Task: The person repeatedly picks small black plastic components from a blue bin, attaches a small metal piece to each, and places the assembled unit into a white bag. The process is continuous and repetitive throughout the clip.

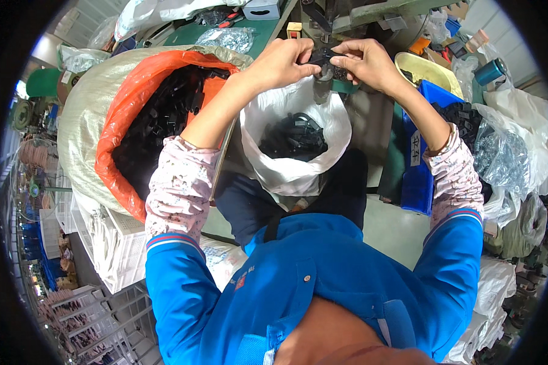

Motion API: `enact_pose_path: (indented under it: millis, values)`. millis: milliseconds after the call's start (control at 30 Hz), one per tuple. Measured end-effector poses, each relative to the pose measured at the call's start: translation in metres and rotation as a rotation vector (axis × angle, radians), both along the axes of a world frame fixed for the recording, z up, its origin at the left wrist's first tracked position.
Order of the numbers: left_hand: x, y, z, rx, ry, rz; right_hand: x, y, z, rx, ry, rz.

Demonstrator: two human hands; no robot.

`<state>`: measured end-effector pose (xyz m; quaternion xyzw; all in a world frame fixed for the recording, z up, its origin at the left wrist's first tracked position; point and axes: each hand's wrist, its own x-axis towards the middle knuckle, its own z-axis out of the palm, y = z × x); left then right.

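Both of my hands are raised at the foot of a metal machine head (323, 24), with a small black plastic part (324, 56) between them. My left hand (284, 62) pinches the part's left side between thumb and fingers. From the right, the bent fingers and thumb of my right hand (366, 62) close on its other side. The part's exact shape is hard to make out against the dark tooling. Just below the hands, a white woven sack (335, 143) stands open between my knees, with a heap of black plastic pieces (295, 135) inside.
On my left bulges a large sack with an orange liner (106, 143), full of black pieces. A blue bin (417, 176) and a pale yellow tray (438, 73) stand to my right, near clear bags of small parts (502, 152). White crates (128, 249) sit at lower left.
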<state>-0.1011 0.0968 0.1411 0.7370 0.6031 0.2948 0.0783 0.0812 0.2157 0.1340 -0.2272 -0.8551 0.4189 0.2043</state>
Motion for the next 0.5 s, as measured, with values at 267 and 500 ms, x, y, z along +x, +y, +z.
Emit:
enact_pose_path:
  millis: [267,500]
  values:
    - [0.001,-0.023,0.003,-0.202,-0.272,0.052,0.006,0.013,-0.009,-0.252,0.118,0.010]
    - [-0.002,-0.021,0.000,-0.090,-0.126,0.004,-0.013,0.083,-0.097,0.326,-0.237,-0.269]
